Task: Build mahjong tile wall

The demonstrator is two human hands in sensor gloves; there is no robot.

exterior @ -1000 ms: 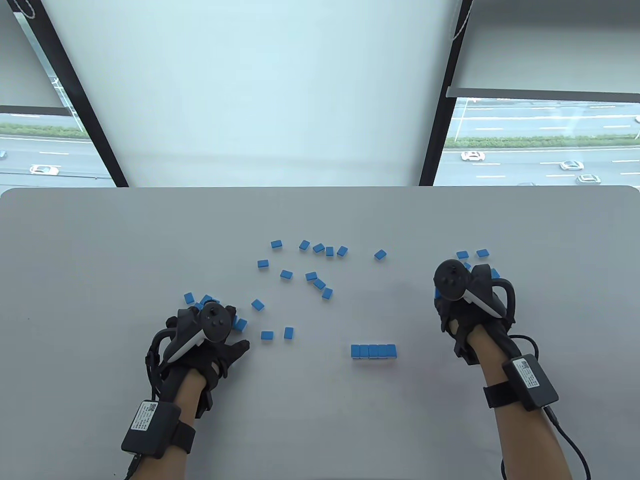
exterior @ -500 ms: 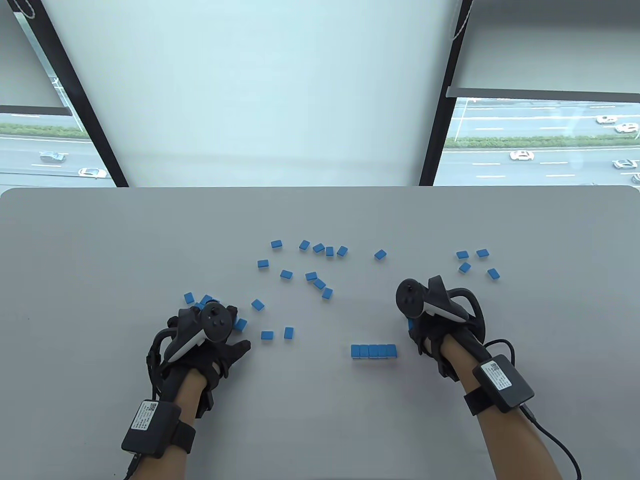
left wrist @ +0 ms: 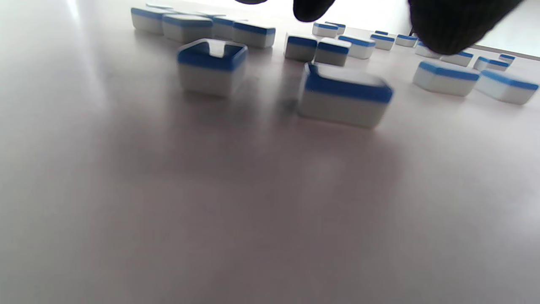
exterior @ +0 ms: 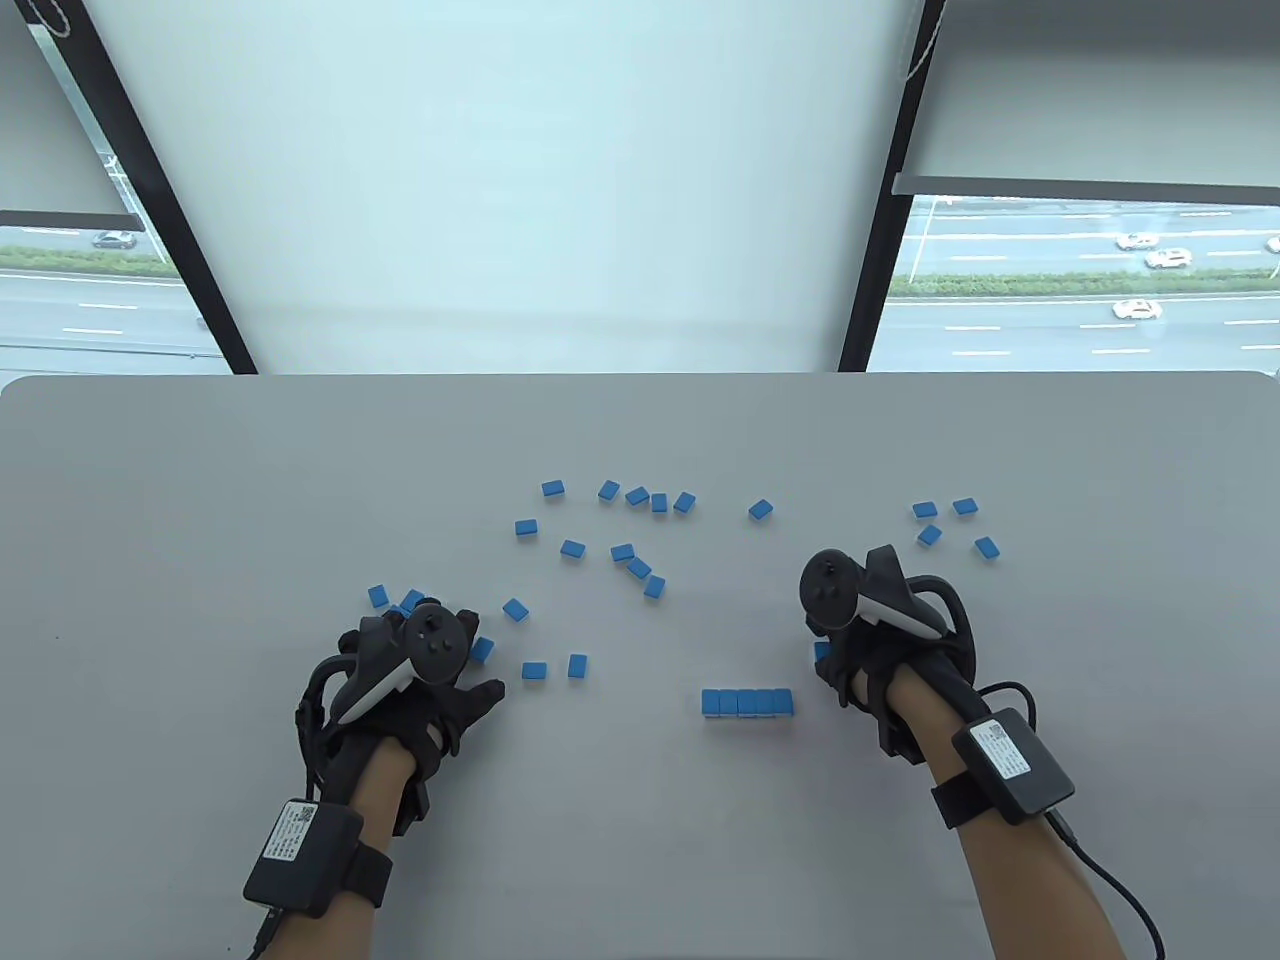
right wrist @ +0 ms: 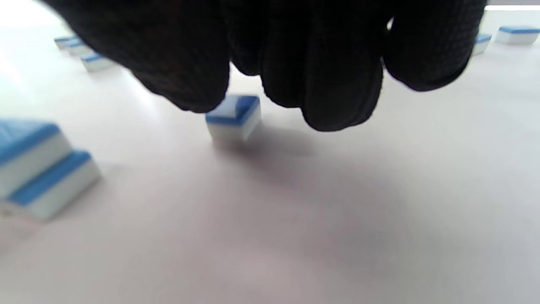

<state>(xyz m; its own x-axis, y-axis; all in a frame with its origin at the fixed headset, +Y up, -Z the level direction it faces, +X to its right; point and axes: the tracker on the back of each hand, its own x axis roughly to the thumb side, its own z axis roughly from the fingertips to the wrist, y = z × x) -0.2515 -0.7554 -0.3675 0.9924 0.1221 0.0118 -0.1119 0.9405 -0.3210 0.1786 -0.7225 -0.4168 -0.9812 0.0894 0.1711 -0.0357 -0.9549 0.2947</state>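
A short row of several blue-backed mahjong tiles (exterior: 747,703) lies side by side near the table's front middle; its end shows at the left of the right wrist view (right wrist: 38,164). Just right of the row a single tile (exterior: 822,652) stands on the table. My right hand (exterior: 850,665) is curled down over this tile (right wrist: 234,116), thumb and fingers on either side of it. My left hand (exterior: 460,680) rests flat among loose tiles, fingers spread and holding nothing. Two of those tiles (left wrist: 212,65) (left wrist: 344,99) lie just ahead of its fingertips (left wrist: 314,8).
Loose face-down tiles are scattered over the middle of the grey table (exterior: 200,500), around a central patch (exterior: 620,540). A small group (exterior: 950,525) lies at the right, and another (exterior: 395,600) beyond the left hand. Behind the far edge is a window.
My right hand came from the right-hand tile group leftward and nearer, bringing one tile to the right end of the row. The left hand has stayed put.
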